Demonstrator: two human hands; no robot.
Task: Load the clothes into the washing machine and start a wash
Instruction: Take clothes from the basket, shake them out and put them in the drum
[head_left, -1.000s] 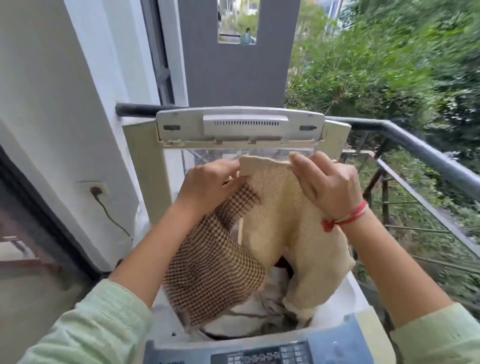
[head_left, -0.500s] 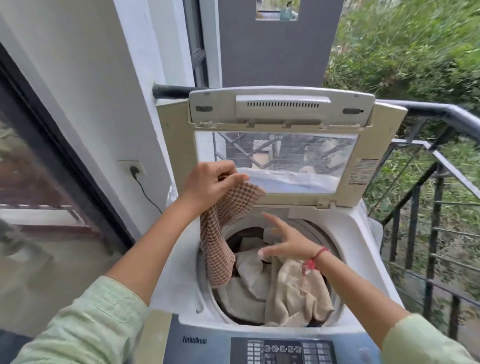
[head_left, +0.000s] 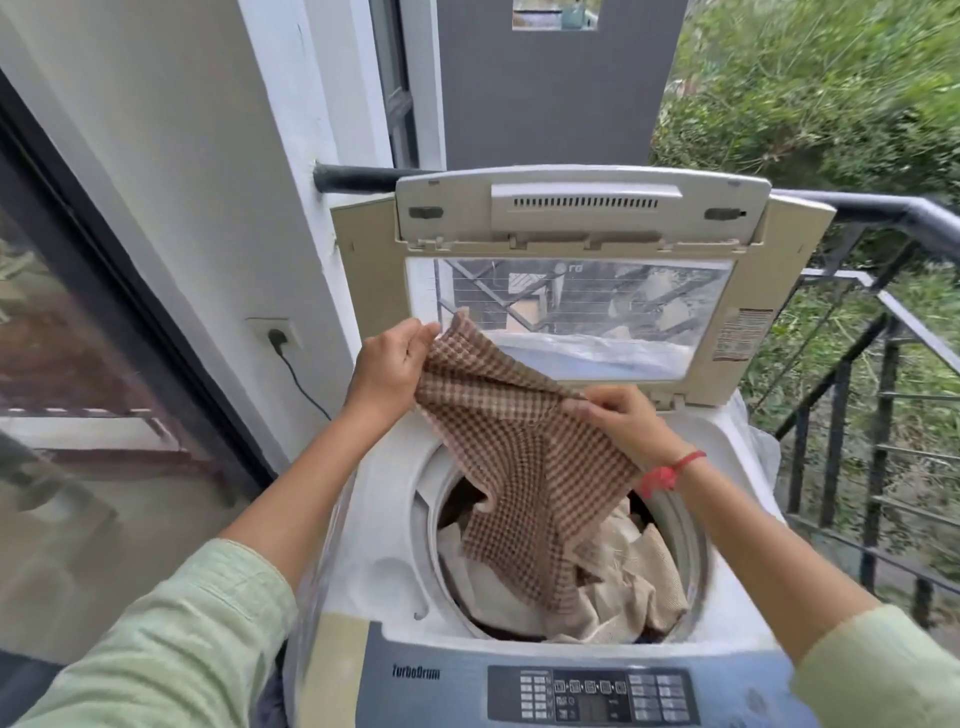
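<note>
A top-loading washing machine (head_left: 384, 545) stands in front of me with its lid (head_left: 582, 218) folded up at the back. Above the drum opening I hold a brown-and-white checked cloth (head_left: 519, 457) spread out. My left hand (head_left: 389, 364) pinches its upper left corner and my right hand (head_left: 623, 421) grips its right edge. The cloth's lower end hangs into the drum over beige clothes (head_left: 623, 587) lying inside. The control panel (head_left: 592, 693) runs along the machine's near edge.
A white wall with a socket and black plug (head_left: 275, 335) is to the left, beside a dark-framed glass door (head_left: 78, 364). A black metal railing (head_left: 883, 364) borders the right side, with green bushes beyond it.
The beige garment dropped from my hands into the drum. My right hand came back up and took hold of the checked cloth, now stretched between both hands.
</note>
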